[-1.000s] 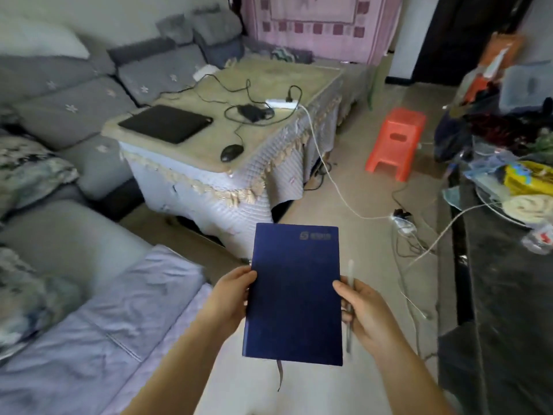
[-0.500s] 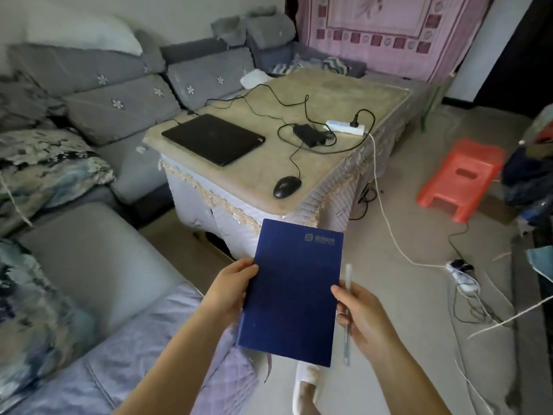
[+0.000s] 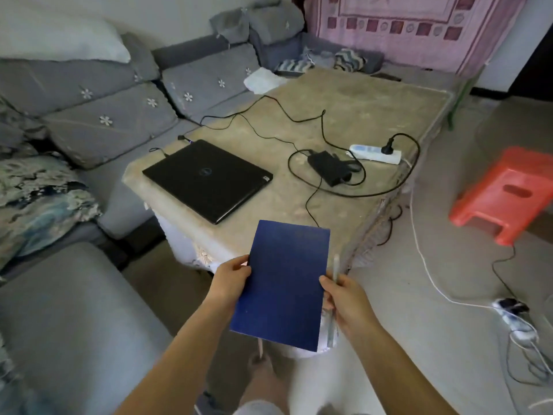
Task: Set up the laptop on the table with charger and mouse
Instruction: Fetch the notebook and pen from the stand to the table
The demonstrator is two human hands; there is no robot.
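Observation:
A closed black laptop (image 3: 208,178) lies on the near left part of the beige-covered table (image 3: 368,112). To its right sits the black charger brick (image 3: 328,168), its cable looping to a white power strip (image 3: 376,153). I hold a dark blue notebook (image 3: 284,283) over the table's near edge. My left hand (image 3: 232,280) grips its left side. My right hand (image 3: 344,301) grips its right side together with a pale pen (image 3: 333,298). The notebook hides the mouse; only its black cord (image 3: 309,205) shows.
A grey sofa (image 3: 98,115) wraps the table's left and far sides. An orange plastic stool (image 3: 508,196) stands on the floor to the right. White and black cables with a plug block (image 3: 511,310) trail across the floor at right.
I have moved closer to the table. The notebook now overlaps the table's near edge and covers the mouse that showed before. Both hands keep their grip.

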